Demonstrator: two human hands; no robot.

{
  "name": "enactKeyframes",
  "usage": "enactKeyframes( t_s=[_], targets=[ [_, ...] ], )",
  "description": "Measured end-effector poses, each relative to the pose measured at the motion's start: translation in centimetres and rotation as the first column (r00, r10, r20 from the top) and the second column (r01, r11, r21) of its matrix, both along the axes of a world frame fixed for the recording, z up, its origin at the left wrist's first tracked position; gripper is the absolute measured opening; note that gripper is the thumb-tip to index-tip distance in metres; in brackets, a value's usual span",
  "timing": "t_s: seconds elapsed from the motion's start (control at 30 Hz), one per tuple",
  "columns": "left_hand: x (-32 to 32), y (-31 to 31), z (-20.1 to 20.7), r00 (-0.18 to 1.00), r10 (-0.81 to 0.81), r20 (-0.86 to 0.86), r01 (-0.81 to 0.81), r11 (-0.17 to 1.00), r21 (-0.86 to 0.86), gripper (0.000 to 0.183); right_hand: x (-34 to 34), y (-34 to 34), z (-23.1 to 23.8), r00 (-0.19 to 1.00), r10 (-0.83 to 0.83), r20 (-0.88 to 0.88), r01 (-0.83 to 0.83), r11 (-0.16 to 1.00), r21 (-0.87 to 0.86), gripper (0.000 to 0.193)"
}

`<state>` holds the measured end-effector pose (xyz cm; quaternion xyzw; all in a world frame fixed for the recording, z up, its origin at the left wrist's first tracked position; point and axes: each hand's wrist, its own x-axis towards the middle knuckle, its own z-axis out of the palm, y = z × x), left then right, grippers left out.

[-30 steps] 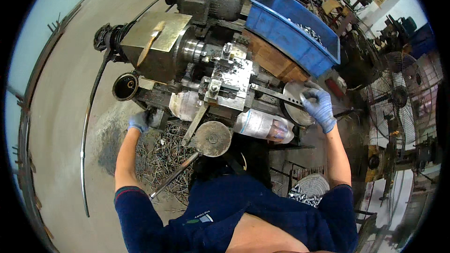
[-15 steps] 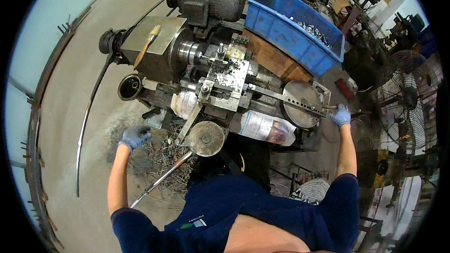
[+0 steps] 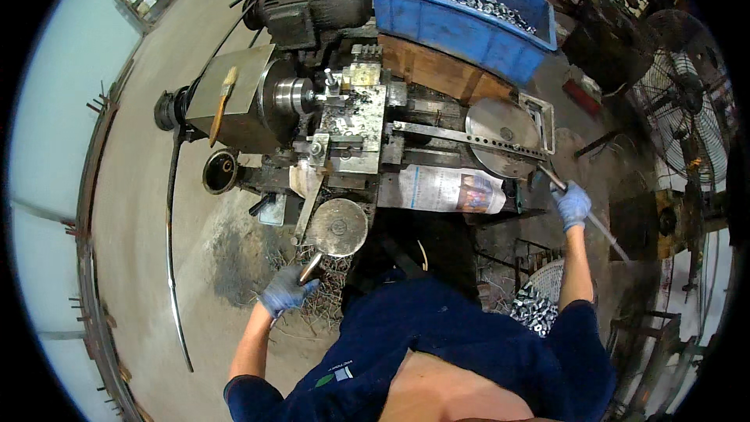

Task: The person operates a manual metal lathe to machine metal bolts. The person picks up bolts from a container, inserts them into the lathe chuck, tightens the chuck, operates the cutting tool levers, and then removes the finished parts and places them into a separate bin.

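Observation:
My left hand (image 3: pixel 287 291), in a blue-grey glove, is closed around the metal lever (image 3: pixel 310 268) below a round metal disc (image 3: pixel 337 227) at the front of a small lathe. My right hand (image 3: pixel 573 205), gloved alike, grips a long steel rod handle (image 3: pixel 607 236) at the right. That handle's upper end meets a perforated flat bar (image 3: pixel 469 138), which runs left to the tool slide (image 3: pixel 351 129). Dark chips lie on the slide. To its left is the shiny chuck (image 3: pixel 294 97); the small part at its mouth is too small to name.
A blue bin (image 3: pixel 461 27) of small metal parts stands behind the lathe on a wooden board (image 3: pixel 437 70). A brush (image 3: pixel 223 105) lies on the headstock. Metal scraps litter the floor below. A basket (image 3: pixel 547 277) of metal parts stands near my right arm; a fan (image 3: pixel 680 101) is farther right.
My left hand has moved right and down onto the lever, where it was apart from it before. My right hand now grips the rod handle, which has swung to slope down rightward. The view has shifted.

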<state>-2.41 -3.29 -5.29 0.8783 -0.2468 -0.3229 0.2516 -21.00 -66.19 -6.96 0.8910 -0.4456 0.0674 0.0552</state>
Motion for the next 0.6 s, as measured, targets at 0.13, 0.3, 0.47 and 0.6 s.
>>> enactKeyframes(
  t_s=[0.13, 0.3, 0.47, 0.6],
  targets=[
    [0.0, -0.4, 0.1, 0.998, 0.023, -0.057, -0.021, 0.999, 0.038, 0.03, -1.3, 4.6, 0.2, 0.998, -0.057, -0.004, 0.057, 0.998, -0.018, 0.047],
    [-0.1, -1.2, 1.9, 0.999, 0.027, -0.019, -0.025, 0.995, 0.099, 0.03, -1.5, 5.4, 0.5, 0.996, -0.09, -0.002, 0.09, 0.993, 0.075, 0.047],
    [-0.1, 0.3, -0.7, 0.999, 0.023, 0.037, -0.022, 1.0, -0.021, 0.031, -0.9, 5.4, 1.2, 0.995, -0.095, 0.036, 0.092, 0.993, 0.074, 0.045],
    [0.1, 0.1, 0.2, 1.0, 0.002, -0.011, 0.0, 0.984, 0.18, 0.038, 0.3, -0.4, 0.5, 0.999, 0.035, -0.005, -0.035, 0.999, -0.04, 0.042]
  ],
)
